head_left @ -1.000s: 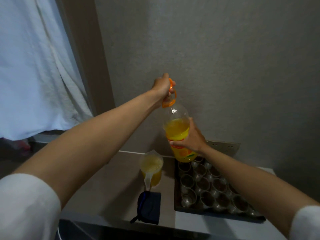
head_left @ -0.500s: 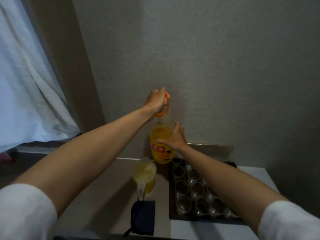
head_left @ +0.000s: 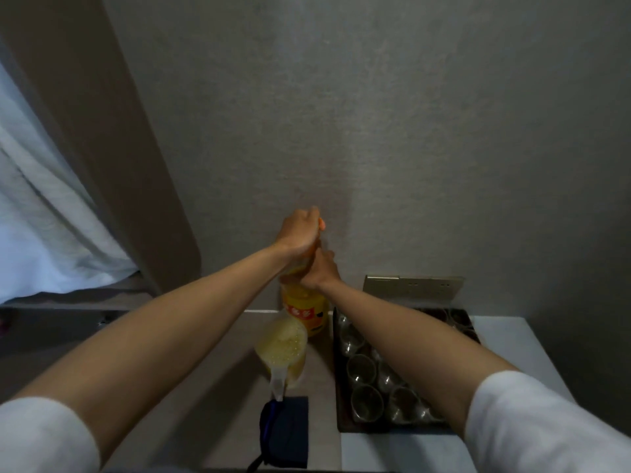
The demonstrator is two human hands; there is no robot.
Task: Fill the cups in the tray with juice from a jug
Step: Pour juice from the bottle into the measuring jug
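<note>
Against the back wall, juice bottle (head_left: 305, 310) upright on the counter (head_left: 211, 387), your left hand (head_left: 298, 230) clenched round its orange top, your right hand (head_left: 321, 273) grasping its neck, filled jug (head_left: 282, 349) just beside the tray (head_left: 341, 425) of cups (head_left: 361, 368), dark pouch (head_left: 285, 431) nearer you.

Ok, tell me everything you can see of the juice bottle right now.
The juice bottle is clear plastic with yellow-orange juice and a red-and-orange label. It appears to stand upright on the counter by the wall, behind the jug and left of the tray. The left hand grips its orange top; the right hand touches its shoulder. Its base is hidden.
</note>
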